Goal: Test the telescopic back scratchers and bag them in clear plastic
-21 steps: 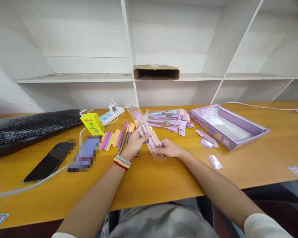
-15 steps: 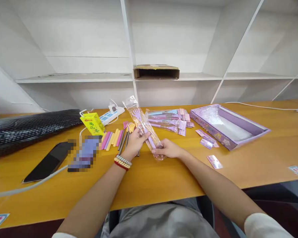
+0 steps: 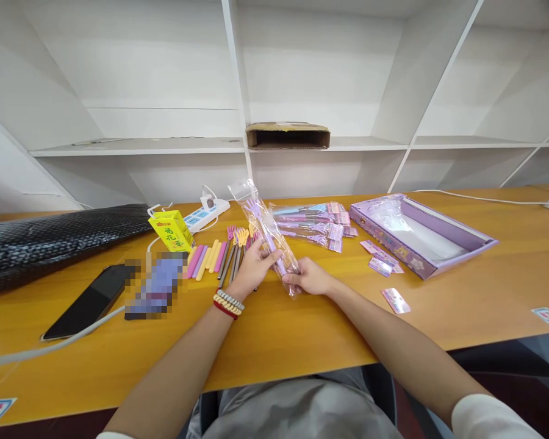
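A purple back scratcher (image 3: 268,239) with a hand-shaped head lies inside a clear plastic bag (image 3: 243,190), tilted with its head toward the shelf. My left hand (image 3: 255,266) is closed around the middle of the bagged scratcher, thumb on top. Its lower end is pinched by my right hand (image 3: 309,277). Left of my left hand are several loose scratcher rods (image 3: 227,263) with pink and yellow hand-shaped heads, partly hidden by that hand. Beside them rests a row of coloured handles (image 3: 205,261). Several bagged back scratchers (image 3: 308,222) are piled behind my right hand.
A purple open box (image 3: 478,241) sits at the right, with small printed cards (image 3: 396,300) near it. On the left are a yellow drink carton (image 3: 171,231), a power strip (image 3: 205,213), a black phone (image 3: 89,300) and a black wrapped bundle (image 3: 64,241). A cardboard box (image 3: 288,127) stands on the shelf.
The bagged back scratcher has turned slightly between my hands, and my left hand has shifted a little to the right along it. Both hands keep their hold.
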`<action>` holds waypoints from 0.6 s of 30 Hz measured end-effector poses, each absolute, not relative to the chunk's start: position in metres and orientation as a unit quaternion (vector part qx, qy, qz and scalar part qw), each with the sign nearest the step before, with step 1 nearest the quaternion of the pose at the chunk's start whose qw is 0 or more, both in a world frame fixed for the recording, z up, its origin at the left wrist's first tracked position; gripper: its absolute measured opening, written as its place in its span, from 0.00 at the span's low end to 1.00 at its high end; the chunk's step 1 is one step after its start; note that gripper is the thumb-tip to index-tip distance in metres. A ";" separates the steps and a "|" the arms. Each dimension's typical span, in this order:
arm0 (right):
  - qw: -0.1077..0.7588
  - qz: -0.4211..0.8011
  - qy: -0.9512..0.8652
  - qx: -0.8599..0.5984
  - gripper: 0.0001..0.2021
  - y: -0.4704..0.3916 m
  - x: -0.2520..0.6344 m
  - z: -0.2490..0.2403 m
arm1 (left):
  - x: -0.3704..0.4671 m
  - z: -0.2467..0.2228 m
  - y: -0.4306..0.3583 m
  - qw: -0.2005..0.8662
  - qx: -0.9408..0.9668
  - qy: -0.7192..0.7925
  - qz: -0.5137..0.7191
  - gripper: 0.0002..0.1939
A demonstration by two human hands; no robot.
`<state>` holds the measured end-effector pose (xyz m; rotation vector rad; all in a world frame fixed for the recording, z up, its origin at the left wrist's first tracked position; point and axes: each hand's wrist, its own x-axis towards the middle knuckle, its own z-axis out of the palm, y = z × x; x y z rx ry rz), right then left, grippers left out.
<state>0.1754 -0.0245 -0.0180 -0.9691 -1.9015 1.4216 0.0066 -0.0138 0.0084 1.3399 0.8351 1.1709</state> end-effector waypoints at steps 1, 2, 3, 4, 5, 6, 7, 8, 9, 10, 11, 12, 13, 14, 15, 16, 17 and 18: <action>0.285 0.525 -0.716 -0.362 0.17 -0.024 0.176 -0.019 | 0.007 0.008 -0.014 0.552 0.570 0.356 0.495 0.23; 0.287 0.522 -0.719 -0.358 0.17 -0.024 0.176 -0.019 | 0.007 0.008 -0.014 0.549 0.572 0.357 0.494 0.23; 0.289 0.524 -0.720 -0.352 0.17 -0.024 0.176 -0.019 | 0.006 0.008 -0.013 0.547 0.574 0.356 0.494 0.22; 0.293 0.530 -0.717 -0.345 0.17 -0.025 0.177 -0.019 | 0.006 0.008 -0.013 0.546 0.576 0.355 0.495 0.21; 0.298 0.539 -0.711 -0.338 0.17 -0.025 0.177 -0.019 | 0.006 0.007 -0.013 0.545 0.575 0.356 0.495 0.21; 0.307 0.549 -0.704 -0.331 0.16 -0.026 0.177 -0.019 | 0.006 0.007 -0.012 0.545 0.574 0.361 0.493 0.20; 0.317 0.558 -0.695 -0.325 0.16 -0.027 0.177 -0.019 | 0.006 0.006 -0.012 0.545 0.571 0.371 0.489 0.19; 0.327 0.566 -0.686 -0.319 0.16 -0.028 0.176 -0.018 | 0.005 0.006 -0.012 0.546 0.568 0.384 0.481 0.18; 0.338 0.574 -0.676 -0.315 0.16 -0.028 0.176 -0.017 | 0.005 0.005 -0.011 0.547 0.565 0.398 0.473 0.17; 0.347 0.582 -0.666 -0.312 0.16 -0.029 0.176 -0.016 | 0.005 0.005 -0.011 0.548 0.564 0.408 0.464 0.17; 0.354 0.590 -0.655 -0.312 0.16 -0.030 0.175 -0.015 | 0.005 0.005 -0.011 0.550 0.564 0.414 0.456 0.17; 0.358 0.598 -0.646 -0.311 0.17 -0.030 0.175 -0.014 | 0.004 0.005 -0.012 0.554 0.564 0.412 0.452 0.17; 0.360 0.605 -0.638 -0.312 0.17 -0.031 0.175 -0.013 | 0.004 0.005 -0.012 0.560 0.565 0.406 0.450 0.16; 0.363 0.609 -0.632 -0.313 0.17 -0.031 0.175 -0.012 | 0.004 0.006 -0.012 0.568 0.565 0.397 0.449 0.16; 0.366 0.610 -0.629 -0.314 0.17 -0.031 0.175 -0.011 | 0.004 0.006 -0.013 0.576 0.564 0.386 0.449 0.16; 0.369 0.610 -0.627 -0.314 0.17 -0.031 0.175 -0.010 | 0.004 0.007 -0.014 0.583 0.563 0.377 0.448 0.16; 0.370 0.609 -0.628 -0.314 0.17 -0.031 0.175 -0.010 | 0.004 0.008 -0.014 0.590 0.561 0.370 0.448 0.16; 0.370 0.607 -0.630 -0.312 0.17 -0.032 0.175 -0.009 | 0.004 0.009 -0.015 0.595 0.557 0.366 0.449 0.17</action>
